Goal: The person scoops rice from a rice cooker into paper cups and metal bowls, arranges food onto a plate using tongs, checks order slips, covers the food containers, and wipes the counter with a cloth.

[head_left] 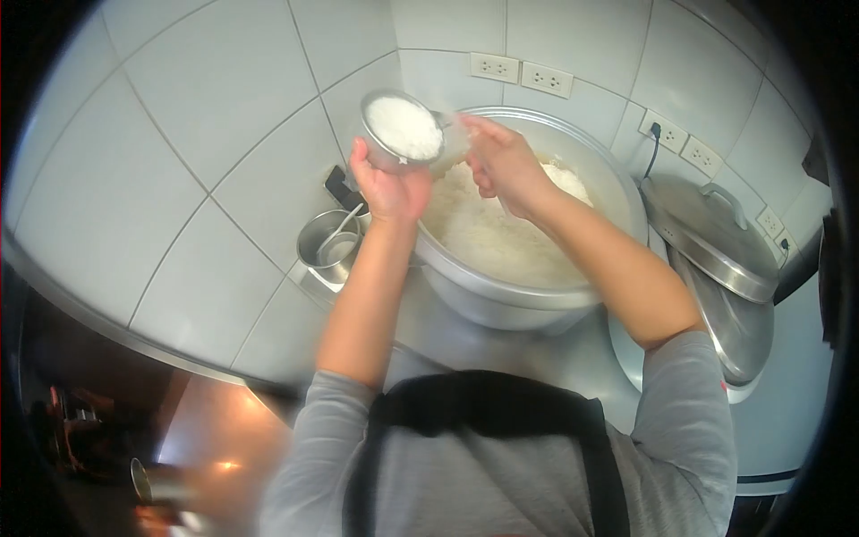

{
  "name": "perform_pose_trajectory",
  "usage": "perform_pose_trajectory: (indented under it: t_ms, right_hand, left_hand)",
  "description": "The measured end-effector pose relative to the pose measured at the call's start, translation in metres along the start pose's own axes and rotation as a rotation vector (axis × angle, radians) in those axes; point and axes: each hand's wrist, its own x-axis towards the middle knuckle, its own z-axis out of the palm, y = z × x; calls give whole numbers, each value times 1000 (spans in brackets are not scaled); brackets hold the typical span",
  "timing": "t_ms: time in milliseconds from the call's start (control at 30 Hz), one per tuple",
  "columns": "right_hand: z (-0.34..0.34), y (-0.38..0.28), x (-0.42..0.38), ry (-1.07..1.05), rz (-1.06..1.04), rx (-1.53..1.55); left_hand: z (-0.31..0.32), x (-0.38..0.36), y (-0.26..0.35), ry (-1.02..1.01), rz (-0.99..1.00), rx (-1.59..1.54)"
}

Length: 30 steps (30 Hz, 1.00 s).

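My left hand (391, 190) is raised and cups a small metal bowl (386, 158) from below, tilted toward me. White rice (404, 127) fills the bowl to the rim, and a few grains stick to its outside. Close to the bowl's right edge, my right hand (506, 166) has its fingers curled together. Something pale and blurred shows at those fingertips; what it is I cannot make out. Below both hands stands a large aluminium pot (501, 297) holding a mass of cooked rice (501, 234), heaped higher on its far right side.
A metal cup (313, 240) with a long-handled utensil stands left of the pot, near a black object (344, 190). Metal lids (707, 234) are stacked at the right. Tiled walls with outlets (547, 80) close off the back, and a black plug (656, 131) has a cord hanging.
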Motion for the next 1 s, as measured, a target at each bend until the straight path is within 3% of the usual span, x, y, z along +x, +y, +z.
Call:
perform_pose_trajectory:
  t_ms: [133, 333, 433, 533, 600, 667, 733, 833, 900, 967, 1000]
  right_hand:
    - [25, 16, -10, 48, 38, 185]
    - [18, 9, -12, -29, 169, 21]
    - [-8, 0, -7, 43, -313, -519]
    - [-23, 6, -19, 133, -913, -1111]
    - [-36, 3, -37, -100, -434, -1675]
    - [-85, 39, -9, -216, -84, -1830]
    - [-77, 18, -2, -59, -66, -1905]
    - [-28, -12, 15, 90, -571, -1563]
    - [23, -14, 36, -70, -998, -1391]
    - [86, -7, 51, -284, -1118, -1351]
    - [117, -3, 56, -418, -1079, -1499]
  left_hand:
    - [4, 8, 4, 33, 111, 129]
    - [-5, 2, -5, 19, -35, 86]
    - [-9, 9, -7, 28, 9, 172]
    - [-2, 7, -2, 243, 100, 273]
    - [-21, 11, 13, 209, 124, 242]
    - [-36, 2, 41, 221, 111, 161]
    - [-23, -28, 89, 256, 68, 31]
    - [-33, -93, 146, 456, 150, -23]
    - [-55, -150, 169, 628, 216, -106]
    - [-88, -219, 184, 729, 254, -186]
    - [-109, -256, 187, 739, 257, -199]
